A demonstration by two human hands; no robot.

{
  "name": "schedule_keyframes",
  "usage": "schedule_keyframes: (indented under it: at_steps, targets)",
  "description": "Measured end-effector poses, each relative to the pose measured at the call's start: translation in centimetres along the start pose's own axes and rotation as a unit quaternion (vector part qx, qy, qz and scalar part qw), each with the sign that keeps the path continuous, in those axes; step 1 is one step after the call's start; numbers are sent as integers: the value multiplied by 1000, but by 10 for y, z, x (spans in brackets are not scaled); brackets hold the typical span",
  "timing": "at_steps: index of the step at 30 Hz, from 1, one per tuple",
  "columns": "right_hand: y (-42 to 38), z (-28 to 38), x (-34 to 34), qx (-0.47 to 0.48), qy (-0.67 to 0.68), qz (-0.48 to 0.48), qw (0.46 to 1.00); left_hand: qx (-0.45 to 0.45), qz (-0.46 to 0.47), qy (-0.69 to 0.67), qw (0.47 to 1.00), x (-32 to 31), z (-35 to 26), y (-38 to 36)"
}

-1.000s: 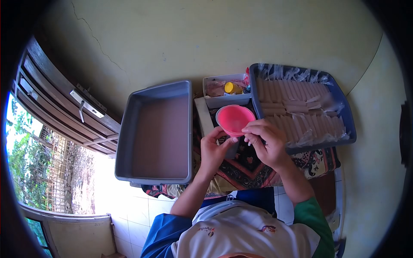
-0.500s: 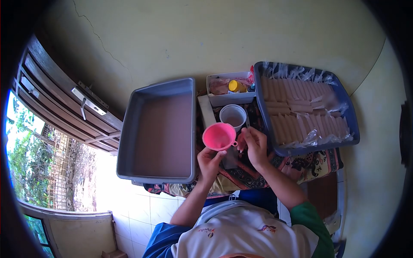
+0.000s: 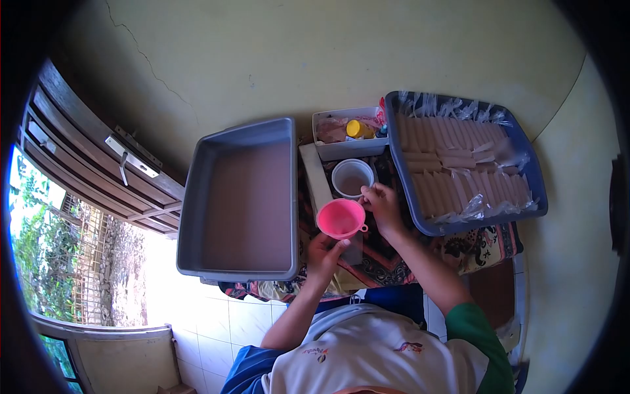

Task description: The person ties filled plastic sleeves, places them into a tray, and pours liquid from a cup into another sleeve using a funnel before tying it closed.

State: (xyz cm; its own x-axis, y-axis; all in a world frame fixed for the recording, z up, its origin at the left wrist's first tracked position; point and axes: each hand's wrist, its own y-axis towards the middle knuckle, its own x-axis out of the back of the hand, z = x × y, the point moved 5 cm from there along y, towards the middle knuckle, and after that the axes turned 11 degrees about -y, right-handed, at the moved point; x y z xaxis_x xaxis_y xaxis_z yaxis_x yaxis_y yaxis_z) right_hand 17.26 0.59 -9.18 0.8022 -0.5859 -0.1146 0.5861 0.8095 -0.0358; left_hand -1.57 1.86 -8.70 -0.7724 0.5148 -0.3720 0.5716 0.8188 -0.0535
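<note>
A pink funnel [image 3: 341, 219] is in my left hand [image 3: 324, 255], whose fingers are wrapped round its lower part, thumb in front. Below the funnel hangs a clear plastic bag [image 3: 352, 251], hard to make out. My right hand [image 3: 382, 209] is closed at the near right rim of a white plastic cup [image 3: 353, 172], fingertips pinched against it. Some brownish-pink liquid shows inside the cup, which stands upright on the patterned cloth just beyond the funnel.
To the left is a large grey tub [image 3: 293, 197] of brownish-pink liquid. A blue-grey tub [image 3: 542, 197] at right holds rows of filled plastic tubes. A white box [image 3: 351, 152] with a yellow-lidded jar [image 3: 358, 129] stands behind. Patterned cloth [image 3: 387, 266] covers the table.
My left hand has brought the funnel slightly nearer to me and to the right. My right hand has moved from beside the funnel's tab to the cup's rim.
</note>
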Motion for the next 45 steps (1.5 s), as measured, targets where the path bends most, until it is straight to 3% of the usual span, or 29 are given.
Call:
schedule_keyframes:
  at_steps: [6,8,15,17,19,26,34,45]
  targets:
    - [-18,32,-9,59,35,17,997,2,13,-6,1000,3,8,-6]
    - [-24,51,-8,123,-12,10,992,-15,26,-18,999,2,9,-7]
    - [-43,101,-4,219,-90,3,972,12,21,-16,1000,-5,-3,-8]
    - [-49,116,-3,282,-120,-6,952,-1,26,-23,999,-10,-7,-5]
    - [-49,124,2,299,-140,-7,944,-71,34,-27,997,-18,-21,0]
    - [-55,173,6,423,-250,-43,870,-80,49,-27,995,-46,-62,13]
    - [-54,207,7,457,-250,-33,853,-131,53,-12,990,-58,-85,24]
    - [-55,214,3,473,-230,-15,851,-132,48,2,990,-61,-100,21]
